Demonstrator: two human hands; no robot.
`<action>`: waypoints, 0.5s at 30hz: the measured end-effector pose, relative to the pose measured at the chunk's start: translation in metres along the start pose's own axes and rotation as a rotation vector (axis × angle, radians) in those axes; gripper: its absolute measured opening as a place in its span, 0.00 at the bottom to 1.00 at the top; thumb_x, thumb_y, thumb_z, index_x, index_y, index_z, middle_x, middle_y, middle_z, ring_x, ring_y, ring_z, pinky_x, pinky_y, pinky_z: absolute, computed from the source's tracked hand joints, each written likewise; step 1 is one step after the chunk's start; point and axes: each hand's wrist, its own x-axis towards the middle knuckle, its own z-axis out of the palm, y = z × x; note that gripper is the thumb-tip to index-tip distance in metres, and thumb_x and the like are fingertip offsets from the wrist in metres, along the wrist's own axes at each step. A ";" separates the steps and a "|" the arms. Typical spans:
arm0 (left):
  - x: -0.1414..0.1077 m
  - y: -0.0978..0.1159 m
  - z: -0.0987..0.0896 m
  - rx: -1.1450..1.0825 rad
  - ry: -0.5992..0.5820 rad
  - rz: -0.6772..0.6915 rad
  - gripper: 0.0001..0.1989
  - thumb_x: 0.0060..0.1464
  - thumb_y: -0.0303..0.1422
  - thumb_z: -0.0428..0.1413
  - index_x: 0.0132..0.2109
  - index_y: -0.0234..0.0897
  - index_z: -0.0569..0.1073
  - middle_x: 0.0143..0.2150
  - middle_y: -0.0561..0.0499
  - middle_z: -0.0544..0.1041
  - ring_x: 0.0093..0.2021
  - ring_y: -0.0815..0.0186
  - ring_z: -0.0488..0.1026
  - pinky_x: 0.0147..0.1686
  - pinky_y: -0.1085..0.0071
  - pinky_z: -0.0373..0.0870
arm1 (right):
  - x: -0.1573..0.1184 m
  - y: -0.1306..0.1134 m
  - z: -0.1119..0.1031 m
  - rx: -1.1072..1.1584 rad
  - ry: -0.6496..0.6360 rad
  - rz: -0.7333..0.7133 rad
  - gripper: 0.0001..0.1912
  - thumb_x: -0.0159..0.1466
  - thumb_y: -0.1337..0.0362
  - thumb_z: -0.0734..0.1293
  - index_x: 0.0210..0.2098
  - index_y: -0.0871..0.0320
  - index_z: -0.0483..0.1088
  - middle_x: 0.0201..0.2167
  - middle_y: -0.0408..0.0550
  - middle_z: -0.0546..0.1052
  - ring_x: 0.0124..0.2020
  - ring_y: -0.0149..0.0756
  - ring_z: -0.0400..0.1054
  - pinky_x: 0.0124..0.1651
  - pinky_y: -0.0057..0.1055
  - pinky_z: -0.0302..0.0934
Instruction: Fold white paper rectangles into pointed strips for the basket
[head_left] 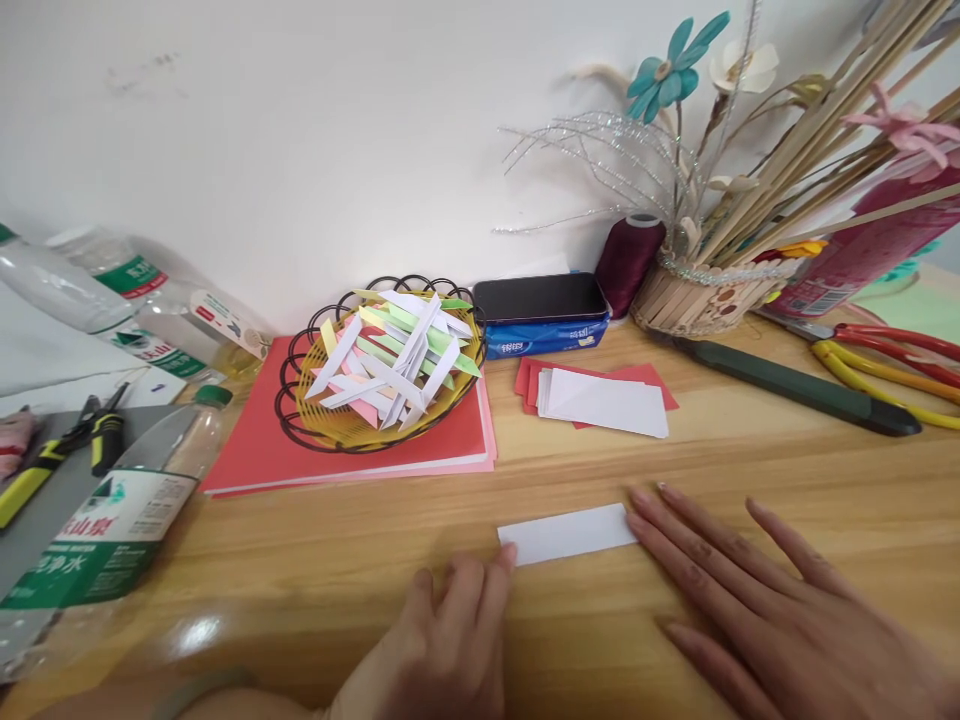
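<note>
A white paper strip [566,533] lies flat on the wooden table in front of me. At its left end my left hand [450,630] is closed, with curled fingers gripping the lower left corner; the thumb is hidden. My right hand [765,600] rests flat on the table with fingers spread, its fingertips touching the strip's right end. Beyond the strip lies a stack of white paper pieces [604,402] on top of red paper pieces [651,378]. A yellow basket [330,440] with a black looped rim holds many folded paper pieces [401,360] in white, green, yellow and pink.
Red paper sheets [255,440] lie under the basket. Plastic bottles [112,520] and pliers [52,450] are at left. A phone [540,298] tops a blue tissue pack [547,336], beside a maroon thread spool [630,262]. A flower basket [697,295], dark green tool [795,385] and scissors [892,360] sit right.
</note>
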 end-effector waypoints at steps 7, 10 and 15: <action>0.006 -0.002 0.001 -0.023 0.035 0.058 0.15 0.58 0.33 0.50 0.49 0.32 0.73 0.47 0.43 0.72 0.33 0.66 0.64 0.25 0.68 0.58 | 0.015 -0.016 -0.015 0.020 0.085 -0.014 0.31 0.65 0.53 0.55 0.61 0.67 0.55 0.58 0.56 0.65 0.58 0.44 0.58 0.57 0.46 0.53; 0.008 -0.004 0.001 -0.013 0.052 0.079 0.15 0.58 0.34 0.51 0.48 0.32 0.74 0.38 0.45 0.73 0.30 0.66 0.63 0.24 0.68 0.56 | 0.035 -0.041 -0.021 0.137 0.069 -0.115 0.30 0.64 0.54 0.57 0.58 0.69 0.59 0.58 0.55 0.65 0.59 0.40 0.57 0.54 0.36 0.59; 0.008 -0.006 0.000 0.003 0.059 0.099 0.16 0.57 0.35 0.51 0.49 0.32 0.74 0.38 0.44 0.73 0.29 0.65 0.63 0.23 0.68 0.56 | 0.043 -0.053 -0.020 0.194 0.072 -0.123 0.30 0.66 0.52 0.55 0.56 0.72 0.61 0.55 0.56 0.68 0.55 0.38 0.62 0.54 0.31 0.60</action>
